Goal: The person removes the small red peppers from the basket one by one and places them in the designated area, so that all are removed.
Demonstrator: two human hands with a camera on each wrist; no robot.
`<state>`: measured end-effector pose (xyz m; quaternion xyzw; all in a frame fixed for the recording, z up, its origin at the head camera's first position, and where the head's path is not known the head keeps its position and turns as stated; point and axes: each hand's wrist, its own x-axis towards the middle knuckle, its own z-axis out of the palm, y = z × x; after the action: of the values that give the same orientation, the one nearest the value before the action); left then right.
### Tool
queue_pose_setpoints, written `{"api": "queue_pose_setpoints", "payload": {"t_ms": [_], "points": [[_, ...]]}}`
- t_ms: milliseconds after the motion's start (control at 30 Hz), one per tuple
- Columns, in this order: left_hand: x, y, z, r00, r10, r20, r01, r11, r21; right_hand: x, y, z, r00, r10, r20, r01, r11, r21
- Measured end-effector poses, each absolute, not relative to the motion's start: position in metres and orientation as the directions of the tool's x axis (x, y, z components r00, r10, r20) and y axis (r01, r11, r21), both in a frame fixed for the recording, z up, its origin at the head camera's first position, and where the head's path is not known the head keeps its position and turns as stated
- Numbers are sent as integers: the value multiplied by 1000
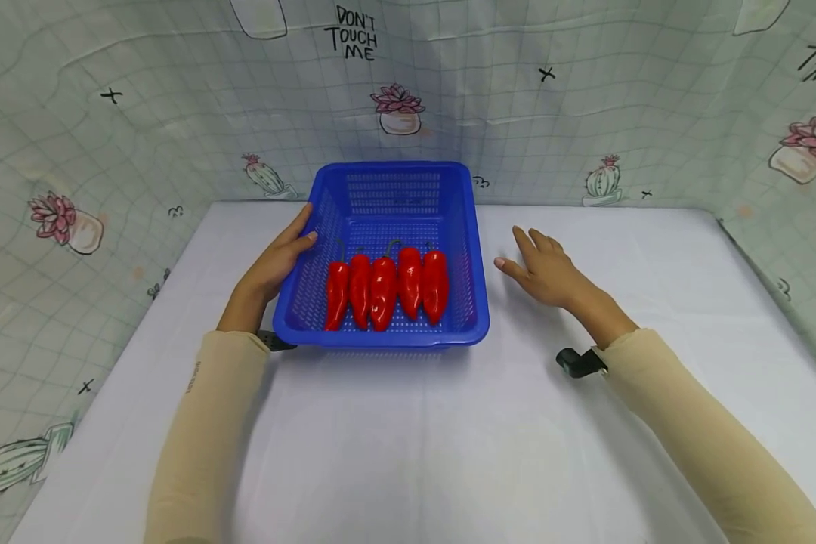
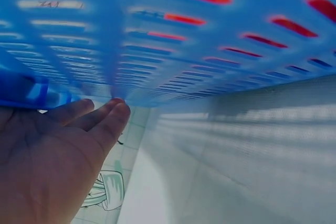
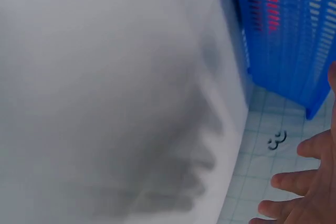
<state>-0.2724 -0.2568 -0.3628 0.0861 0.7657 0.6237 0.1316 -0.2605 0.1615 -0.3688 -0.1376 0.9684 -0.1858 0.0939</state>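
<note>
Several red peppers [image 1: 383, 293] with green stems lie side by side in a blue slotted basket [image 1: 477, 264]. At the basket's left side, my left hand [image 1: 272, 264] grips the rim, its thumb over the edge and the other fingers outside. In the left wrist view, those fingers of my left hand [image 2: 58, 156] reach along the outside of the slotted basket [image 2: 173, 61], with red showing through the slots. My right hand [image 1: 551, 272] hovers right of the basket with its fingers spread, touching nothing; in the right wrist view my right hand [image 3: 310, 187] is partly cut off.
A white-covered table [image 1: 408, 446] extends below and around the basket. Behind it and at the sides hangs a grid-patterned cloth [image 1: 489, 98] printed with cacti and words. Black wrist devices [image 1: 580, 363] show near both cuffs.
</note>
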Motion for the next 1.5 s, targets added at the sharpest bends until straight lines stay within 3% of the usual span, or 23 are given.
{"api": "queue_pose_setpoints", "payload": {"t_ms": [633,800,1133,1233,1400,1500], "points": [[-275,-256,-364,-955,290,-55,23,260,965,-274,92,-330,-933,-333,136,-354,783,-511],[-276,-255,-363,-956,292,-36,56,300,952,-276,71,-316,-934,-323,152,-353,775,-525],[-270,-255,-354,-951,306,-43,52,297,953,-283,52,-291,-924,-366,-114,-254,808,-531],[-264,-252,-343,-947,318,-47,54,301,952,-281,51,-285,-909,-364,-204,-178,781,-599],[-271,-257,-356,-953,301,-37,63,317,946,-281,37,-278,-851,-403,-337,-9,653,-757],[-276,-256,-363,-953,299,-44,57,321,945,-285,33,-279,-815,-407,-413,87,618,-781]]}}
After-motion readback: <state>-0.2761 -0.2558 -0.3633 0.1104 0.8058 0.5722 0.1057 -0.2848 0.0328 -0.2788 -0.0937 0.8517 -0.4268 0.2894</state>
